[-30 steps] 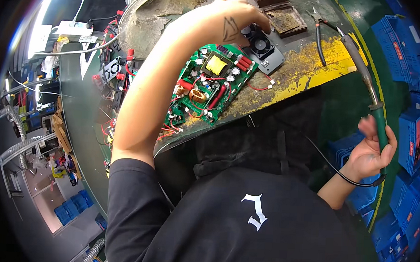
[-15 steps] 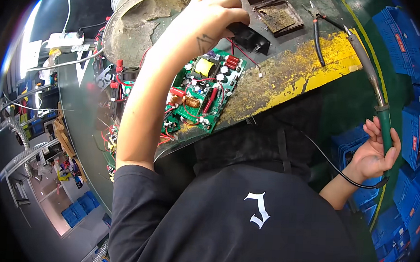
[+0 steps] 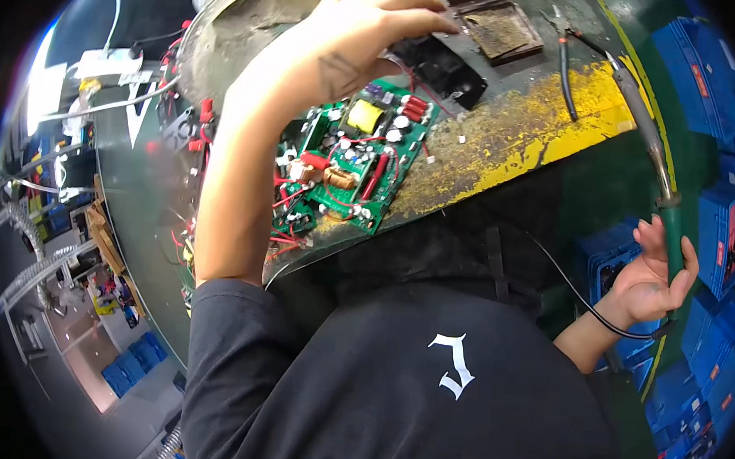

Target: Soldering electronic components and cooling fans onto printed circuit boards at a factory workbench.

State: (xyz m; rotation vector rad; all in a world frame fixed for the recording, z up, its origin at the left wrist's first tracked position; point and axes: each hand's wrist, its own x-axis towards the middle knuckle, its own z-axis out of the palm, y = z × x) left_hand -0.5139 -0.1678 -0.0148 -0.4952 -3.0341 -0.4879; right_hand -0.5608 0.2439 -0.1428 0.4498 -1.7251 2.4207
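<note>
My left hand (image 3: 374, 22) is over the bench, fingers stretched out and thumb apart, just above a black plastic housing (image 3: 446, 71). The housing rests tilted beside the green circuit board (image 3: 363, 159), with thin red wires running by it. White, yellow and red components crowd that board, which lies below my left wrist. Off the bench's right end, my right hand (image 3: 651, 286) is wrapped around the green handle of a soldering iron (image 3: 653, 145). The iron points up and away, its tip close to the bench corner, and its black cord loops down past my wrist.
Pliers (image 3: 565, 74) lie near the yellow-painted bench edge (image 3: 546, 147). A shallow brown box (image 3: 507, 33) sits behind the housing. A large duct hood (image 3: 227, 48) stands at the far left. Blue crates (image 3: 721, 223) are stacked on the right; more wired parts lie left of my forearm.
My left fingers have loosened and straightened off the black housing, which now lies on the bench. The small connector end of the red wire has shifted nearer the circuit board. My right hand holds still.
</note>
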